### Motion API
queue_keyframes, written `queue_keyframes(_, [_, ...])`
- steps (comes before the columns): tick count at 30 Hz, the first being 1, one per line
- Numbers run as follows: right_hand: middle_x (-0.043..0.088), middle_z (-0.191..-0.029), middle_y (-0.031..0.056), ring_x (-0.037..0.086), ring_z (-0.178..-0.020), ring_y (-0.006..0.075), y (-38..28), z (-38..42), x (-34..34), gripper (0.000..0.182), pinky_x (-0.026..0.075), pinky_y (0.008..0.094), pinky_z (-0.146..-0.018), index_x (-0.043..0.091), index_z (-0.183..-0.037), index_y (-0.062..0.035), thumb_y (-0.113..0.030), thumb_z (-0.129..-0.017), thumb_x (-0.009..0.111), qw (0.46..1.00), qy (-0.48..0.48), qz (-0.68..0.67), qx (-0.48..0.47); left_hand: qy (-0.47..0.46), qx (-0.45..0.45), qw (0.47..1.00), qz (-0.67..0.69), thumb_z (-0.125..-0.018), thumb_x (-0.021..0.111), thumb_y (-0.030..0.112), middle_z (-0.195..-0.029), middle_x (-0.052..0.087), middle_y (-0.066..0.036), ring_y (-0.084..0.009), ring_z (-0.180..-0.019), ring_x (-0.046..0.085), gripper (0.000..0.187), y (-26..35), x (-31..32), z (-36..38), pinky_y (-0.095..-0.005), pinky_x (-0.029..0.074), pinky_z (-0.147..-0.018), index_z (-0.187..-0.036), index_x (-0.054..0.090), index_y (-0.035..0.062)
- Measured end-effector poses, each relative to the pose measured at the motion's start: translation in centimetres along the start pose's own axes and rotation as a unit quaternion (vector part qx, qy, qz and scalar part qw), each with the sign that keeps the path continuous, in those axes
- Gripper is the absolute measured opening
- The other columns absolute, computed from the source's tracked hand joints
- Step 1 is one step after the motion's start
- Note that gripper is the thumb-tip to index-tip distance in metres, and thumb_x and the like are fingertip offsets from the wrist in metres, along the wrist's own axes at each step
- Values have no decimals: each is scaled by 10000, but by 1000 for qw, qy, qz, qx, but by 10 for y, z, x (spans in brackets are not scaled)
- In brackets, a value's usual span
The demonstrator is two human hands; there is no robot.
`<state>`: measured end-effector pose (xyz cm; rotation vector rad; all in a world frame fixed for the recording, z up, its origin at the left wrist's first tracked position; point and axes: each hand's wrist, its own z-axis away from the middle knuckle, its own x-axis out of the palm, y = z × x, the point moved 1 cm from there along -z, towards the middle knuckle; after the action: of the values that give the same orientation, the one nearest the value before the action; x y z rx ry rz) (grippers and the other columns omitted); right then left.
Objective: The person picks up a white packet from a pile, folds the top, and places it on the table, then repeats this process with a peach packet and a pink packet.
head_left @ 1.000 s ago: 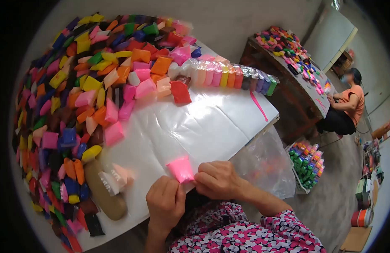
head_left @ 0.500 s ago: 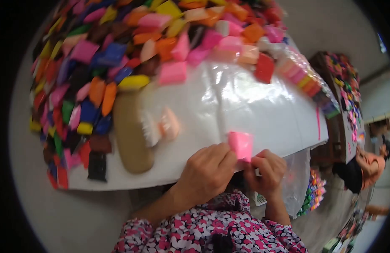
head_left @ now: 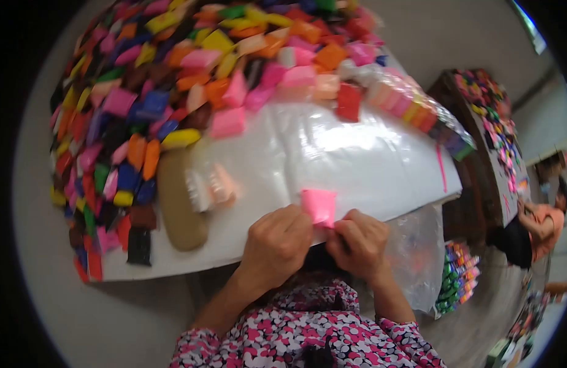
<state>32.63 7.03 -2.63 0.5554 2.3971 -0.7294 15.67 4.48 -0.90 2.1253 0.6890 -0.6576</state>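
Observation:
A small pink packet (head_left: 319, 206) is held between my two hands near the front edge of the table. My left hand (head_left: 277, 240) pinches its left side with closed fingers. On the packet's lower right corner are the closed fingers of my right hand (head_left: 360, 241). To the left of my hands lie a peach packet (head_left: 221, 185) in clear wrap and a long tan slab (head_left: 181, 202) with rounded ends.
Many coloured packets (head_left: 119, 102) are heaped over the far and left parts of the white table (head_left: 369, 165). A clear bag of coloured blocks (head_left: 406, 103) lies at the back right. Another person (head_left: 541, 224) sits at a second table on the right.
The view has shifted, so most things appear further left. My hands still hold the pink packet, and its lower edge now looks folded or creased.

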Motion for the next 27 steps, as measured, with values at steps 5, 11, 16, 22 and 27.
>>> queue_keyframes(5, [441, -642, 54, 500, -505, 216, 1, 1, -3, 189, 402, 338, -464, 499, -694, -82, -78, -686, 688, 1000, 20, -5, -12, 5, -9, 1000, -7, -780, 598, -21, -673, 465, -128, -317, -580, 497, 116, 6, 3, 0, -413, 388, -524, -745, 493, 14])
queue_keyframes(11, [437, -656, 56, 507, -522, 216, 0, 2, -4, 177, 409, 336, -474, 492, -700, -76, -68, -700, 669, 999, 40, -5, -15, 1, -4, 1000, -12, -785, 595, -20, -668, 455, -129, -311, -565, 484, 115, 7, 3, 1, -409, 371, -516, -753, 487, 4])
queue_keyframes(16, [437, -661, 56, 512, -531, 217, -1, 2, -4, 179, 414, 334, -482, 486, -705, -75, -71, -713, 665, 999, 43, -9, -12, 8, -8, 1000, -2, -788, 595, -19, -661, 444, -128, -309, -558, 474, 126, 8, 4, 1, -405, 362, -511, -751, 477, 5])
queue_keyframes(22, [446, -669, 58, 516, -538, 221, 0, 3, -3, 183, 416, 337, -485, 487, -708, -76, -83, -718, 669, 999, 32, -4, -8, 13, -5, 1000, -4, -792, 592, -20, -654, 439, -127, -308, -552, 470, 131, 7, 5, 0, -404, 359, -509, -741, 473, 4])
queue_keyframes(27, [450, -662, 65, 512, -520, 229, 0, 4, 0, 189, 411, 344, -473, 489, -707, -73, -92, -714, 677, 999, 35, -3, -7, 9, -8, 1000, 18, -792, 594, -14, -652, 444, -128, -310, -550, 469, 139, 7, 2, 0, -405, 360, -509, -726, 473, 3])
